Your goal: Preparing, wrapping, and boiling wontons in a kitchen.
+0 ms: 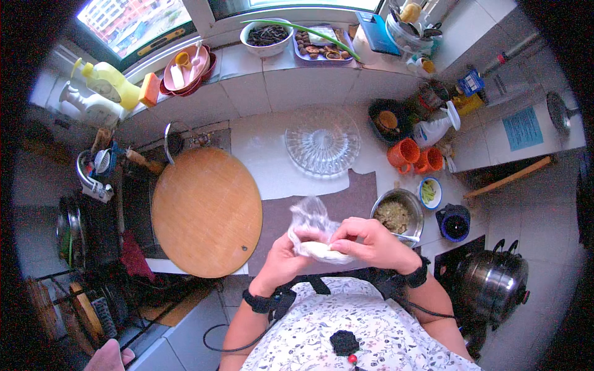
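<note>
A clear plastic bag [308, 213] with a pale, flat stack, seemingly dough wrappers [320, 250], is held just in front of my body. My left hand [287, 255] cradles the bag from the left, its fingers partly behind the plastic. From the other side, my right hand [366, 241] pinches the stack's upper edge between thumb and fingertips. Behind my right hand stands a steel bowl [420, 211] of minced filling [392, 215], a handle resting on its rim. Beneath the bag lies a brown mat [287, 218].
A round wooden board [206, 213] covers the counter and sink edge at left. Beyond the mat is a ribbed glass plate [323, 143]. Orange mugs [403, 154], a small bowl of chopped greens [429, 193] and a steel pot [494, 283] stand at right.
</note>
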The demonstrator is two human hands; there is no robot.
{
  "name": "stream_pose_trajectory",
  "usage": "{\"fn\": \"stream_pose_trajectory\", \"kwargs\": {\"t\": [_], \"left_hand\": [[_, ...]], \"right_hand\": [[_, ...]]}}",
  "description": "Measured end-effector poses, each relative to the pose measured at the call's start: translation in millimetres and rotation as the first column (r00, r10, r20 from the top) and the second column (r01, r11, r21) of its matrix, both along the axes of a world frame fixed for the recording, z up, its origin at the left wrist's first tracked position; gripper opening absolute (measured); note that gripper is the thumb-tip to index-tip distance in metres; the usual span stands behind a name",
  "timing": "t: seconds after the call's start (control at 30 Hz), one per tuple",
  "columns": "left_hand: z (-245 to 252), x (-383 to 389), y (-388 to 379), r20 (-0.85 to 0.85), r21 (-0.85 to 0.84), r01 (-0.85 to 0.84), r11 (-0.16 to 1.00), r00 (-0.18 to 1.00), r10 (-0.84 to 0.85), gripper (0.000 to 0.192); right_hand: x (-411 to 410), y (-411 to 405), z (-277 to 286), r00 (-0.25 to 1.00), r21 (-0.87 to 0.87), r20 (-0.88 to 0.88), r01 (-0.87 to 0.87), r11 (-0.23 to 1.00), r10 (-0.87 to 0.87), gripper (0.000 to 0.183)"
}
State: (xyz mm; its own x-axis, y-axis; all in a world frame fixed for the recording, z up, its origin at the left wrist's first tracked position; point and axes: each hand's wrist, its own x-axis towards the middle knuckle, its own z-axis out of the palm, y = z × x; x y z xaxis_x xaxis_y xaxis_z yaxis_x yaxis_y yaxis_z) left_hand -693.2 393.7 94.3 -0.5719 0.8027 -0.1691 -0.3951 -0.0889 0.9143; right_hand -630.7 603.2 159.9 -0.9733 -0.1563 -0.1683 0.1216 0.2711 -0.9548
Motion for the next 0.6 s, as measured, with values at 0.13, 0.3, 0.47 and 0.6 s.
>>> {"fn": "stream_pose_trajectory", "kwargs": {"t": [0.13, 0.3, 0.47, 0.6], "left_hand": [[-26.6, 17.8, 13.8, 0.247, 0.083, -0.194, 0.977, 0.954, 0.168, 0.070], [-28.7, 31.6, 23.6, 0.526, 0.229, -0.319, 0.920, 0.835, 0.159, 0.089], [-43.1, 33.9, 20.6, 0.461, 0.121, -0.293, 0.948, 0.863, 0.208, 0.077], [-49.8, 31.1, 21.5, 0.551, 0.093, -0.350, 0.932, 0.798, 0.244, 0.064]], "right_hand": [[2.5, -22.7, -8.3, 0.988, 0.110, -0.020, 0.155, 0.982, -0.154, 0.012], [8.3, -45.0, -33.6, 0.951, 0.259, -0.135, 0.305, 0.916, -0.278, 0.009], [12.0, -59.4, -41.9, 0.951, 0.320, -0.161, 0.304, 0.897, -0.264, 0.010], [12.7, -59.9, -53.9, 0.919, 0.378, -0.185, 0.393, 0.839, -0.347, 0.011]]}}
